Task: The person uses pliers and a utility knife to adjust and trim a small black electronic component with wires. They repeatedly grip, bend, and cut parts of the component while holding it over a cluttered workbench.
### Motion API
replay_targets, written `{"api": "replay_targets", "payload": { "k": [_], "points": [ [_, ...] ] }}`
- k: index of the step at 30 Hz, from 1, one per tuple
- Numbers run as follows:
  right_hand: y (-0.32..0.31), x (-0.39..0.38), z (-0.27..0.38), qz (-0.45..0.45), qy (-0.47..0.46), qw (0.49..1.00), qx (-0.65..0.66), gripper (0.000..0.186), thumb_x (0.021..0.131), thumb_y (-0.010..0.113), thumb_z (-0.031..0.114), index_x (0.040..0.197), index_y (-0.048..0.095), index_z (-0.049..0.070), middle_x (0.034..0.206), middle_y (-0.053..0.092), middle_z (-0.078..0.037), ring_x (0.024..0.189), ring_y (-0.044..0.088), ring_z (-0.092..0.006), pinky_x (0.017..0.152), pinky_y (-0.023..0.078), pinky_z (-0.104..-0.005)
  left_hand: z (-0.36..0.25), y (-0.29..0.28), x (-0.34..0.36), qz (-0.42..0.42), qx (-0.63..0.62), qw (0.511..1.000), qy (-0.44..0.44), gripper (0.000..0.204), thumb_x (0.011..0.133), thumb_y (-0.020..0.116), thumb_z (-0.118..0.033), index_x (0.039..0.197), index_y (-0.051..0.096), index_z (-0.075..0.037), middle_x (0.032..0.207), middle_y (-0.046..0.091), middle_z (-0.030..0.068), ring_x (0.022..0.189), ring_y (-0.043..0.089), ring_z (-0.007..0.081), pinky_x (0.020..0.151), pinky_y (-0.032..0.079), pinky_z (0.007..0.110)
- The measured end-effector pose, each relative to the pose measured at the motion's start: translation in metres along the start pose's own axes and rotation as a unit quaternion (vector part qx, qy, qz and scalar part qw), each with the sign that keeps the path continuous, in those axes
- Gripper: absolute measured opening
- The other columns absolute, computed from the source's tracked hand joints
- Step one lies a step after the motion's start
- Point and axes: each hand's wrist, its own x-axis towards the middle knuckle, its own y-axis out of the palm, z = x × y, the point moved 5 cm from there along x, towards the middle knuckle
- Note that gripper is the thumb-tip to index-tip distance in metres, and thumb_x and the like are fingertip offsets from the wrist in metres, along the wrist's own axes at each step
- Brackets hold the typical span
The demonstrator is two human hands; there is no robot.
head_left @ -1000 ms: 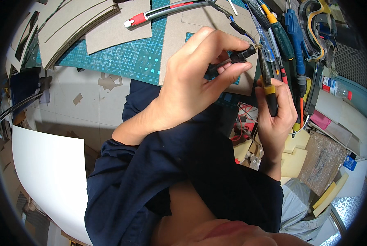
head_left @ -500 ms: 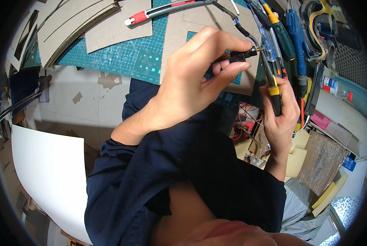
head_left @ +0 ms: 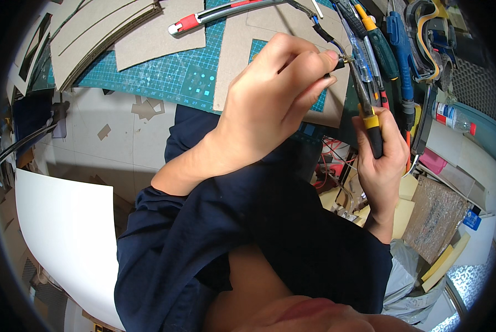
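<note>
A teal cutting mat with a pale printed grid (head_left: 148, 72) lay under plain brown cardboard sheets (head_left: 154, 41). The pliers with black-and-yellow handles (head_left: 371, 124) showed beside a red-and-white utility knife (head_left: 190, 22). Navy blue sleeves (head_left: 215, 232) filled the middle, a plain white sheet (head_left: 65, 238) to the left, and a dark green screwdriver handle (head_left: 383, 52).

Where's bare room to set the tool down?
Bare cutting mat between the stacked cardboard and the cut-out cardboard sheet; also the white sheet lower left. Crowded at right: screwdrivers beside the right hand, foam scraps below.
</note>
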Motion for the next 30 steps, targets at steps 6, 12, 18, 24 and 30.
{"api": "replay_targets", "payload": {
  "k": [6, 12, 18, 24, 30],
  "points": [
    [-0.0009, 0.0024, 0.0013, 0.015, 0.013, 1.0, -0.001, 0.015, 0.086, 0.065, -0.003, 0.099, 0.057, -0.003, 0.088, 0.057, -0.017, 0.077, 0.059, -0.0354, 0.071, 0.049, -0.0345, 0.0007, -0.0008, 0.0018, -0.012, 0.026, 0.999, 0.025, 0.036, 0.078, 0.079, 0.003, 0.112, 0.067, -0.002, 0.099, 0.066, 0.0106, 0.071, 0.06, 0.014, 0.057, 0.048, 0.023],
    [-0.0007, 0.0029, 0.0014, 0.013, 0.012, 1.0, -0.002, 0.015, 0.087, 0.066, -0.003, 0.098, 0.055, -0.003, 0.087, 0.057, -0.018, 0.076, 0.059, -0.0367, 0.07, 0.049, -0.0344, 0.0004, 0.001, 0.0012, -0.023, 0.055, 0.998, 0.037, 0.038, 0.078, 0.08, 0.002, 0.113, 0.067, -0.004, 0.099, 0.066, 0.0102, 0.074, 0.062, 0.0163, 0.056, 0.049, 0.024],
    [-0.0005, 0.0042, 0.0051, 0.017, 0.02, 1.0, -0.008, 0.016, 0.087, 0.066, -0.003, 0.098, 0.055, -0.003, 0.087, 0.057, -0.018, 0.076, 0.059, -0.0376, 0.07, 0.049, -0.0349, 0.0012, 0.0022, -0.0003, -0.023, 0.079, 0.996, 0.045, 0.038, 0.078, 0.079, 0.003, 0.114, 0.067, -0.005, 0.1, 0.066, 0.0102, 0.076, 0.064, 0.0178, 0.057, 0.051, 0.025],
    [-0.0001, 0.0048, 0.0061, 0.016, 0.009, 1.0, -0.016, 0.015, 0.087, 0.066, -0.002, 0.097, 0.054, -0.003, 0.086, 0.056, -0.018, 0.076, 0.058, -0.0388, 0.069, 0.048, -0.0356, 0.0027, 0.0037, -0.0025, -0.021, 0.101, 0.994, 0.039, 0.036, 0.079, 0.079, 0.002, 0.113, 0.066, -0.003, 0.102, 0.065, 0.0108, 0.078, 0.065, 0.0191, 0.059, 0.052, 0.025],
    [0.0035, 0.0066, 0.003, 0.044, 0.034, 0.998, 0.011, 0.016, 0.089, 0.068, 0.002, 0.098, 0.055, -0.002, 0.086, 0.057, -0.019, 0.074, 0.055, -0.0385, 0.067, 0.047, -0.0361, 0.0052, 0.0011, 0.0002, -0.011, 0.09, 0.996, -0.009, 0.032, 0.082, 0.079, -0.003, 0.111, 0.065, -0.001, 0.096, 0.066, 0.0098, 0.081, 0.067, 0.0149, 0.067, 0.054, 0.023]
  ]
}}
